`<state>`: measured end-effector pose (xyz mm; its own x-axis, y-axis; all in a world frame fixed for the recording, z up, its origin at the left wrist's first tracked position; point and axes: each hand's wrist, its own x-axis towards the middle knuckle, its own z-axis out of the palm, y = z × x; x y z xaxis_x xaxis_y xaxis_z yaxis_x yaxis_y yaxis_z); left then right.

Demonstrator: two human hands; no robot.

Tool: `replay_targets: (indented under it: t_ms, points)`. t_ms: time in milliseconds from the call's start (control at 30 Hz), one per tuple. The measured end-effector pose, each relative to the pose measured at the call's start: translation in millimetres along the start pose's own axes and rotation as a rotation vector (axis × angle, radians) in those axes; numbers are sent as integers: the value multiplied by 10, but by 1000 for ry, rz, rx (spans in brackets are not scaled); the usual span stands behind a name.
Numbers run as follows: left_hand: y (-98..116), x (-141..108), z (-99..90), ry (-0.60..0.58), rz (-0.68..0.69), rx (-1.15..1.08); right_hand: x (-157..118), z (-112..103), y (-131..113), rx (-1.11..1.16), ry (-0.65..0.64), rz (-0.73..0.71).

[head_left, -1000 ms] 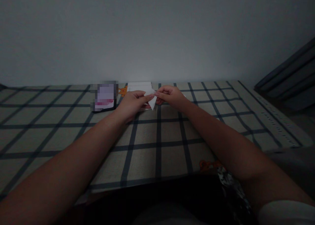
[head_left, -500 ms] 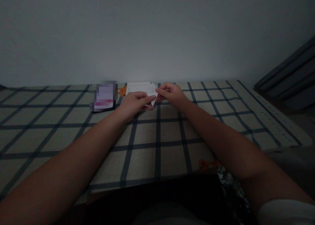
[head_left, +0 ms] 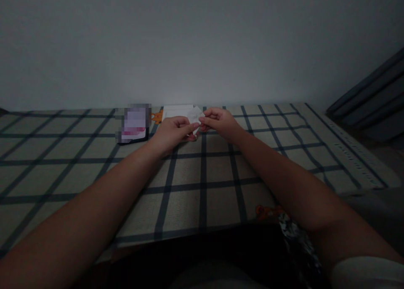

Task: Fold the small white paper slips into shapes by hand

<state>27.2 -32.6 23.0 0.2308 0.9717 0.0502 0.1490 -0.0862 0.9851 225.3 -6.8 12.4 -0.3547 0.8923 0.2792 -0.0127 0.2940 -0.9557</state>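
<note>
A small piece of folded white paper (head_left: 196, 113) is held up between my two hands over the far part of the table. My left hand (head_left: 173, 131) pinches its lower left side, with the thumb on top and fingertips beneath. At its right edge, my right hand (head_left: 219, 120) grips it between thumb and index finger, the other fingers curled. Just behind my left hand lies white paper or a pad (head_left: 176, 109), partly covered by that hand. The folds near the fingertips are too dim to make out fully.
A dark-edged device with a blurred-out screen (head_left: 135, 122) stands left of my left hand. The table has a checked cloth (head_left: 186, 200) with orange printed figures. A plain wall (head_left: 202, 44) rises behind it, and dark draped fabric (head_left: 375, 95) hangs at the right.
The folded paper has turned a little, its upper corner now standing higher between the hands. My right hand's fingers have shifted slightly along its edge; my left hand stays nearly in place.
</note>
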Motion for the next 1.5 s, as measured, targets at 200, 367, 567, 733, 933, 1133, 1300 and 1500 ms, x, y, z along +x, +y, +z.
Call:
replay_targets:
  t_ms: [200,367,567,733,933,1133,1300,1500]
  points:
    - [24,-1,16,-90,-54,-155,11,-4,18,17,47,-25]
    - [54,-9,22,-63,-90,-161,-7,3,16,33,52,-41]
    - [53,-11,43,-81,-93,-178,16,-6,48,78,77,-17]
    - [84,-21,14,-75,-76,-127,35,-14,63,146,48,18]
    - [59,-8,-19,-60,40,-28,7,-47,37,157,-58,61]
    - [66,21,-45,138,168,127,-34,27,-23,140,-110,101]
    - [83,25,-31,163,160,66,-40,22,-58,214,-84,141]
    - [46,48,-18,174,42,-158,-37,-9,-14,124,-83,-70]
